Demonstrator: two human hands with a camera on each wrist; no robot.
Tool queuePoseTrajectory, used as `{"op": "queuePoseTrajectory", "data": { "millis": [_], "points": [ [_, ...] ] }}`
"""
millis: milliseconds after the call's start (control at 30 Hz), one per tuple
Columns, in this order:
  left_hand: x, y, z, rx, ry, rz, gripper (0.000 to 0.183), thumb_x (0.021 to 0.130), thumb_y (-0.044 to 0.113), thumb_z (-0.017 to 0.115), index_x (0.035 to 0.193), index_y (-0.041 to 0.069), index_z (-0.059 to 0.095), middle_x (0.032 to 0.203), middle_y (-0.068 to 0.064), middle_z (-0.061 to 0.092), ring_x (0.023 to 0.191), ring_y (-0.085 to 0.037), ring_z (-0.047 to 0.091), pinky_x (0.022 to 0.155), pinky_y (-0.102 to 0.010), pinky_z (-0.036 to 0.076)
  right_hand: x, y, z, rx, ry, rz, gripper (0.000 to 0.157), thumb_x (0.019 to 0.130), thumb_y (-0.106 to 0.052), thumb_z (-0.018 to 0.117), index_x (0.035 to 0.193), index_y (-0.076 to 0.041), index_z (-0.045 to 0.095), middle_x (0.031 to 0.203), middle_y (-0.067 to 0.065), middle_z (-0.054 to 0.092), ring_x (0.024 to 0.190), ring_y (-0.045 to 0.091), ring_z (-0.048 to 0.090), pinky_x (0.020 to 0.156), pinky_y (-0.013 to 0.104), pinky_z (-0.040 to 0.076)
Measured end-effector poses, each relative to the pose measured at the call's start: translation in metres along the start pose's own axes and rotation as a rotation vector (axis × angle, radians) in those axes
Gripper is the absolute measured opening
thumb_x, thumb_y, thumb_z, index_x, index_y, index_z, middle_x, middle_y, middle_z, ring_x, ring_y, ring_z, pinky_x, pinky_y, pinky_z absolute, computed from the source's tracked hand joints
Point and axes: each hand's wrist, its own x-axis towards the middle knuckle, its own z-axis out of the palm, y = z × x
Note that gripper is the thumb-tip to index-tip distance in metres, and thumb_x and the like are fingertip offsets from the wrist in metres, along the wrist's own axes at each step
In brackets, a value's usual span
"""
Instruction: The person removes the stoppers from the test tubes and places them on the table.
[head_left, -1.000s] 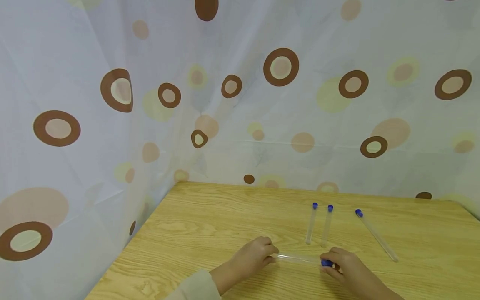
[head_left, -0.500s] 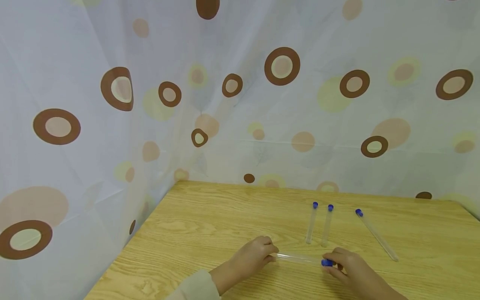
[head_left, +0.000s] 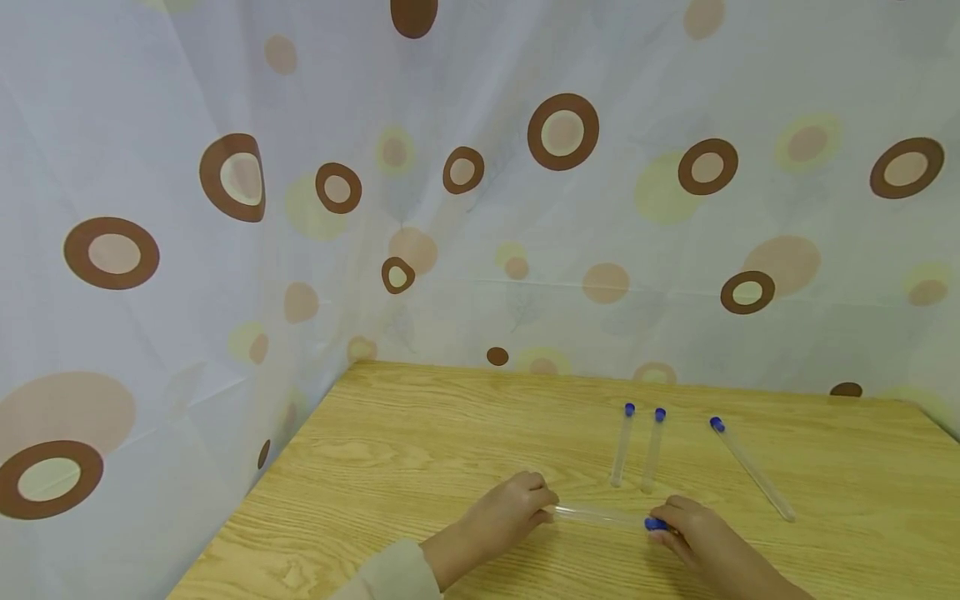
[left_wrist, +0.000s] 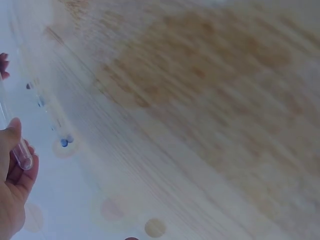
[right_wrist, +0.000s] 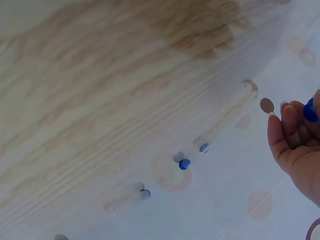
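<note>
A clear test tube lies crosswise between my two hands, low over the table. Its closed, rounded end is pinched between the thumb and fingers of my left hand, as the left wrist view shows at the tube's tip. At the other end, my right hand pinches the blue cap between thumb and fingers. The right wrist view shows this cap at its edge, partly covered by the hand. Whether the cap sits fully on the tube, I cannot tell.
Three more blue-capped tubes lie on the wooden table beyond the hands: a left one, a middle one, and a slanted one farther right. A dotted curtain hangs behind the table and along its left side.
My right hand and the blue cap have shifted very slightly to the right, and the right fingers have turned a little on the cap. The left hand keeps its place.
</note>
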Motion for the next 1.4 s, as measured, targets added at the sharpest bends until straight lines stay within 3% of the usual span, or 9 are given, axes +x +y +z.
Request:
{"op": "queuePoseTrajectory", "data": {
  "millis": [233, 533, 1000, 1400],
  "points": [
    [-0.0003, 0.0009, -0.0013, 0.006, 0.031, 0.012, 0.017, 0.083, 0.014, 0.066, 0.098, 0.007, 0.068, 0.088, 0.001, 0.062, 0.080, -0.002, 0.059, 0.073, 0.005, 0.039, -0.0004, -0.0015, 0.0045, -0.098, 0.118, -0.038, 0.007, 0.082, -0.009, 0.068, 0.079, -0.006, 0.062, 0.073, -0.009, 0.050, 0.065, -0.006, 0.041, 0.047, 0.015, 0.040],
    [-0.0004, 0.0014, -0.0016, -0.016, 0.043, 0.011, 0.017, 0.082, 0.014, 0.067, 0.096, 0.005, 0.069, 0.088, 0.000, 0.066, 0.083, -0.005, 0.061, 0.076, 0.003, 0.041, 0.0020, -0.0039, 0.0045, -0.126, 0.168, -0.046, 0.008, 0.082, -0.010, 0.068, 0.078, -0.007, 0.062, 0.072, -0.010, 0.050, 0.065, -0.007, 0.041, 0.047, 0.014, 0.041],
    [-0.0013, 0.0080, -0.0021, -0.049, 0.033, -0.025, 0.017, 0.081, 0.013, 0.068, 0.096, 0.006, 0.070, 0.089, 0.000, 0.067, 0.082, -0.003, 0.061, 0.074, 0.004, 0.040, -0.0021, -0.0055, 0.0045, -0.114, 0.159, -0.052, 0.007, 0.079, -0.008, 0.070, 0.076, -0.005, 0.064, 0.069, -0.010, 0.046, 0.061, -0.009, 0.035, 0.045, 0.013, 0.036],
    [-0.0002, 0.0094, -0.0023, -0.014, 0.014, -0.019, 0.017, 0.081, 0.014, 0.069, 0.096, 0.007, 0.070, 0.089, 0.001, 0.067, 0.082, -0.003, 0.061, 0.073, 0.004, 0.041, -0.0050, -0.0037, 0.0034, -0.116, 0.139, -0.055, 0.008, 0.079, -0.009, 0.070, 0.076, -0.004, 0.064, 0.068, -0.009, 0.047, 0.060, -0.008, 0.036, 0.044, 0.014, 0.036]
  ]
}}
